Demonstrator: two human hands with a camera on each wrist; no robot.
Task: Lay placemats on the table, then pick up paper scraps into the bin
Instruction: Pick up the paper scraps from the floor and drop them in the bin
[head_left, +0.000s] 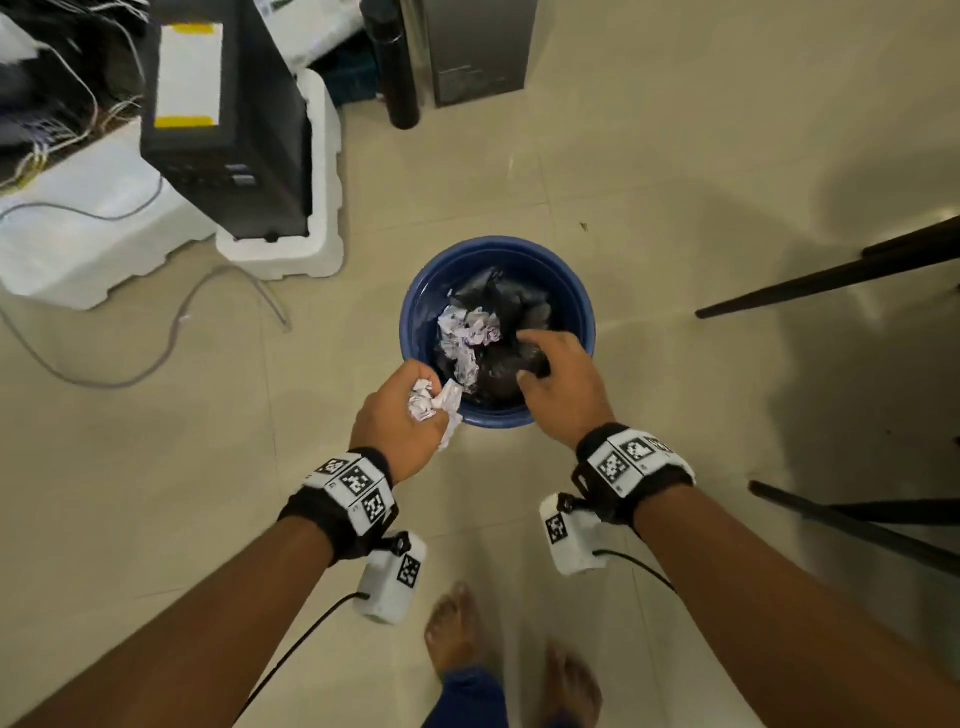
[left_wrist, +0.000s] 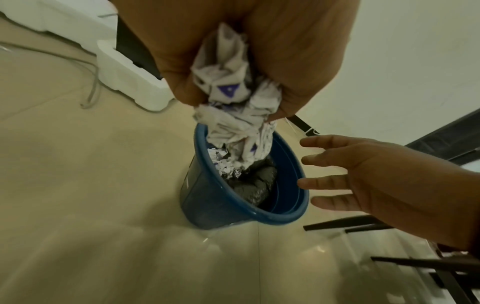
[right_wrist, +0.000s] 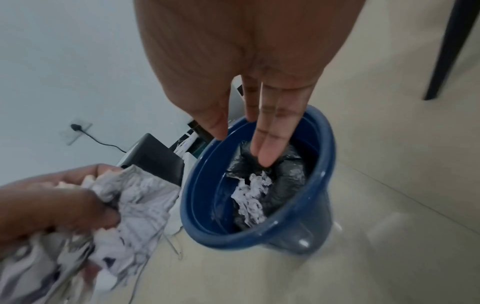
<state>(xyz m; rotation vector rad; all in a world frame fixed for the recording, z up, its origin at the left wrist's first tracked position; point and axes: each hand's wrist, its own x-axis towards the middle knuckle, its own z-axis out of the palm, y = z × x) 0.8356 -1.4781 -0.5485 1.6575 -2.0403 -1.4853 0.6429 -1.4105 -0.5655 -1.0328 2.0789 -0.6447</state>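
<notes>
One crumpled wad of paper scraps (head_left: 434, 402) sits bunched in my left grip (head_left: 400, 415), fingers curled round it at the near rim of the blue bin (head_left: 582, 312); more scraps lie inside on a black bag. My right grip (head_left: 563, 382) hangs empty over the bin, fingers straight. I judge the wad light, soft and springy, so I'd hold its bulk, not loose tails
</notes>
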